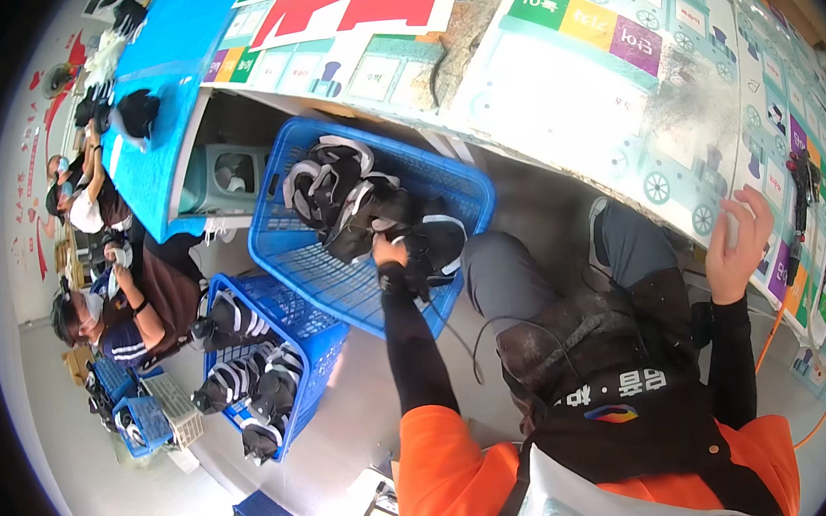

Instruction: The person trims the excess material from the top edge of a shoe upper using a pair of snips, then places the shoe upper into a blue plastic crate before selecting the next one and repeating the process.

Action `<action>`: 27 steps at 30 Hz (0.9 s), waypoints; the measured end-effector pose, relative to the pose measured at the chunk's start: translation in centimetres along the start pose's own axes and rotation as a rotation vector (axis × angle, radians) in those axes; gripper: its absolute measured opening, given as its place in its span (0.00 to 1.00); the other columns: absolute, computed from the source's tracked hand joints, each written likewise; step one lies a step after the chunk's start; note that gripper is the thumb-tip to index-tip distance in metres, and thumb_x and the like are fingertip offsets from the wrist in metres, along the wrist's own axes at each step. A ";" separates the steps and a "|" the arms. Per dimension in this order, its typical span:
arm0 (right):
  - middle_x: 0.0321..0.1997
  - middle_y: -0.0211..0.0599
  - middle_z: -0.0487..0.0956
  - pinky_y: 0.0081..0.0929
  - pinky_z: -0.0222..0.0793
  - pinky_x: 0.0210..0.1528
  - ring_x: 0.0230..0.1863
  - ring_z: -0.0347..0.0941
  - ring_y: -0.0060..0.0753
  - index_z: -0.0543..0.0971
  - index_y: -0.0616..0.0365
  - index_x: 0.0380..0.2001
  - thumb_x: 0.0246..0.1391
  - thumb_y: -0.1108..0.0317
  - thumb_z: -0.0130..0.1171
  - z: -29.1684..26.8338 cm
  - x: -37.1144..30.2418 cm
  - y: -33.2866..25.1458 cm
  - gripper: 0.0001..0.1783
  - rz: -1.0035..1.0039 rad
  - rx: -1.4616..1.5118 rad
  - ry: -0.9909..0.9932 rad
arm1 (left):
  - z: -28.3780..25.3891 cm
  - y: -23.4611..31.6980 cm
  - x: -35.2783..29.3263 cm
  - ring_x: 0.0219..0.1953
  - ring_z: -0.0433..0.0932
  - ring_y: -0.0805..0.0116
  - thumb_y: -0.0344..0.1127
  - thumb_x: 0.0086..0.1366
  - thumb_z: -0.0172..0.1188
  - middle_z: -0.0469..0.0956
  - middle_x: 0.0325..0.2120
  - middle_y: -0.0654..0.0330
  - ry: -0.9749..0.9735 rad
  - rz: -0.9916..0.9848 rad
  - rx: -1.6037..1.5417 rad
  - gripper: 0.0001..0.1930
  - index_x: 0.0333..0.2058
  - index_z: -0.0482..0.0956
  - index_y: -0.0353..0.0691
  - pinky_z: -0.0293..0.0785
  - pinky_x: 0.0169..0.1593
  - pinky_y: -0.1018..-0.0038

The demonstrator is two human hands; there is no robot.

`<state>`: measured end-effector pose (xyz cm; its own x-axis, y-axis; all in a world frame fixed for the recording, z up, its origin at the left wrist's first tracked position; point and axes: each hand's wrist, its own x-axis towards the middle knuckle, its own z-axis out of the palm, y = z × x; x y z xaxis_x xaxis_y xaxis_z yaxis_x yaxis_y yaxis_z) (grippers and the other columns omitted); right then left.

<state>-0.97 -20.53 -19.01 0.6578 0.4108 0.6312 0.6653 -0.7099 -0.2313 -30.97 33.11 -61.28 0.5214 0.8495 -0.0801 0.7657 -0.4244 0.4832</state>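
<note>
My left hand [390, 251] reaches down into a blue plastic basket [279, 278], its fingers closed on a black-and-grey shoe [432, 249]. Part of that grip is hidden by the hand itself. More black shoes with grey and white parts [335, 188] are heaped in the same basket. At the right, my right hand [740, 244] is raised beside the worktable's front edge, its fingers curled around a small whitish piece [731, 225] that I cannot make out.
The worktable [567, 120] is covered with printed sheets. A second blue basket [310, 363] of shoes stands left of my arm. Co-workers [160, 307] sit at a blue-topped table [165, 64] on the left. An orange cord [773, 336] hangs at the right.
</note>
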 end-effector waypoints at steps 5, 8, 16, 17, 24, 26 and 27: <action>0.52 0.44 0.77 0.46 0.65 0.62 0.59 0.71 0.55 0.79 0.60 0.39 0.49 0.85 0.57 0.2 -0.2 -0.3 0.14 -0.036 -0.023 -0.039 | 7.8 -2.0 -7.1 0.73 0.63 0.47 0.37 0.54 0.74 0.63 0.70 0.42 -0.263 -0.437 0.188 0.50 0.71 0.55 0.34 0.65 0.72 0.57; 0.50 0.43 0.77 0.45 0.64 0.61 0.58 0.71 0.55 0.78 0.59 0.37 0.44 0.86 0.56 -0.1 0.3 -0.6 0.15 -0.052 -0.016 -0.035 | 6.9 -1.6 -6.6 0.68 0.68 0.45 0.33 0.56 0.73 0.65 0.67 0.42 -0.229 -0.397 0.205 0.43 0.68 0.60 0.34 0.70 0.68 0.55; 0.48 0.45 0.77 0.45 0.65 0.60 0.55 0.72 0.54 0.78 0.60 0.36 0.44 0.87 0.56 -0.8 0.0 -0.3 0.15 -0.091 -0.015 -0.037 | 0.9 4.5 -7.1 0.40 0.78 0.46 0.32 0.57 0.71 0.85 0.34 0.60 0.131 0.016 0.319 0.14 0.39 0.76 0.45 0.70 0.49 0.53; 0.48 0.45 0.77 0.45 0.65 0.60 0.55 0.72 0.54 0.78 0.60 0.36 0.44 0.87 0.56 -1.2 0.1 -1.3 0.15 -0.092 0.012 -0.029 | -2.4 5.8 -6.2 0.41 0.78 0.48 0.33 0.59 0.70 0.85 0.35 0.60 0.148 0.022 0.336 0.14 0.41 0.75 0.45 0.70 0.51 0.54; 0.48 0.42 0.81 0.44 0.75 0.54 0.51 0.79 0.47 0.82 0.59 0.44 0.43 0.79 0.67 -1.2 2.3 -13.4 0.20 -0.301 0.769 -0.447 | -25.5 19.4 -5.8 0.35 0.81 0.34 0.30 0.69 0.61 0.81 0.28 0.42 0.152 0.206 0.086 0.10 0.42 0.67 0.39 0.74 0.37 0.46; 0.64 0.45 0.75 0.50 0.65 0.68 0.67 0.70 0.50 0.77 0.56 0.59 0.44 0.71 0.73 0.0 2.9 -17.7 0.35 -0.562 0.775 -0.641 | -31.3 24.3 -8.5 0.35 0.81 0.33 0.29 0.69 0.61 0.81 0.28 0.41 0.140 0.326 0.037 0.10 0.43 0.67 0.38 0.74 0.38 0.46; 0.70 0.45 0.69 0.51 0.60 0.71 0.72 0.64 0.52 0.73 0.54 0.64 0.46 0.69 0.72 0.4 3.0 -19.4 0.39 -0.682 0.748 -0.618 | -33.9 26.6 -10.1 0.36 0.81 0.33 0.28 0.69 0.61 0.81 0.28 0.41 0.107 0.439 -0.013 0.11 0.43 0.67 0.38 0.74 0.38 0.46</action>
<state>-11.76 -5.23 -12.91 0.0098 0.9271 0.3747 0.8508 0.1891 -0.4903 -28.65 23.83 -18.06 0.7534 0.6179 0.2251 0.4758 -0.7484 0.4621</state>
